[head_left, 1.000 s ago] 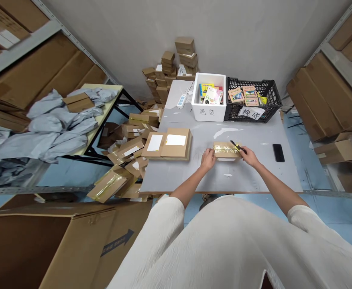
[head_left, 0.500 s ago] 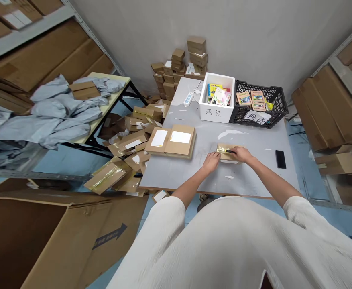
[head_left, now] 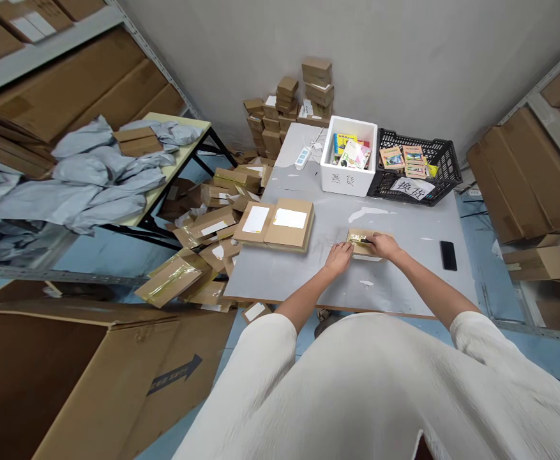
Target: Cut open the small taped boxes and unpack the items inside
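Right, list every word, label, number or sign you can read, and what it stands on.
"退货": handwritten on the white box, somewhat blurred.
"换货": on the paper sign on the black basket.
"B": on a pale book, rest blurred.
Dark arrow: on the big carton; its lettering is unreadable.
White labels on the brown parcels: too small to read.

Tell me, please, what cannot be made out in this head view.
All, head view:
Handle of the dark tool: covered by the right hand; tip too small.
Contents of the small taped box: hidden by its cardboard.
Any print on the white labels: too small.
Left part of the large carton: cut off by picture's edge.
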A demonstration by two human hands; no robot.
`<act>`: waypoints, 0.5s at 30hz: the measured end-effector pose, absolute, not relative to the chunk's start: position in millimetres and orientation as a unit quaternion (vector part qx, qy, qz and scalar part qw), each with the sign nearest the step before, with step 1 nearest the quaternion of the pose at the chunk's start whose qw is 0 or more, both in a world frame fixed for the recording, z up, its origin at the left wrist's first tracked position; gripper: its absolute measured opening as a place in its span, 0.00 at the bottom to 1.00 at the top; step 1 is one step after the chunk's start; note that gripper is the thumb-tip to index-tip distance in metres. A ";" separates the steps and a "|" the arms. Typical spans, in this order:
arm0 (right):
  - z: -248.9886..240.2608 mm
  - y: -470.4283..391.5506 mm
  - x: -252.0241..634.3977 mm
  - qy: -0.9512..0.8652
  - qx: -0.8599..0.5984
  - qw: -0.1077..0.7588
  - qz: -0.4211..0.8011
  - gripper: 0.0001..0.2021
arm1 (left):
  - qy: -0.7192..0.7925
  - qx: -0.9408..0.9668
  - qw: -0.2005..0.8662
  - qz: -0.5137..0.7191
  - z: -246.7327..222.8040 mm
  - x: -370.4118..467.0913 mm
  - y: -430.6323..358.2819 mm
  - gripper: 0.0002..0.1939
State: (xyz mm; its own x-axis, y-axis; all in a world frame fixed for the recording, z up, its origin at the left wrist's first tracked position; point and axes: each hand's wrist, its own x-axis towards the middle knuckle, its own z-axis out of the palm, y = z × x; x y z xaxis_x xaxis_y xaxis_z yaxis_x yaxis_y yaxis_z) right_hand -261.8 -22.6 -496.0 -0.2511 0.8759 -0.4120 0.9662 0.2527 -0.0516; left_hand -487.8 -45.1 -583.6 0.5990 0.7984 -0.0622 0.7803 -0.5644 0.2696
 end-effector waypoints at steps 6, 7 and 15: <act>-484.8 -24.6 -251.3 0.771 0.596 0.172 -0.145 0.21 | 0.464 0.877 0.121 0.015 -580.3 -484.8 -48.8 0.29; -483.2 -25.5 -248.3 0.768 0.598 0.174 -0.149 0.21 | 0.464 0.878 0.119 0.017 -580.3 -484.7 -49.4 0.29; -476.3 -17.3 -233.8 0.753 0.602 0.214 -0.154 0.19 | 0.473 0.875 0.103 0.021 -578.2 -481.2 -50.1 0.28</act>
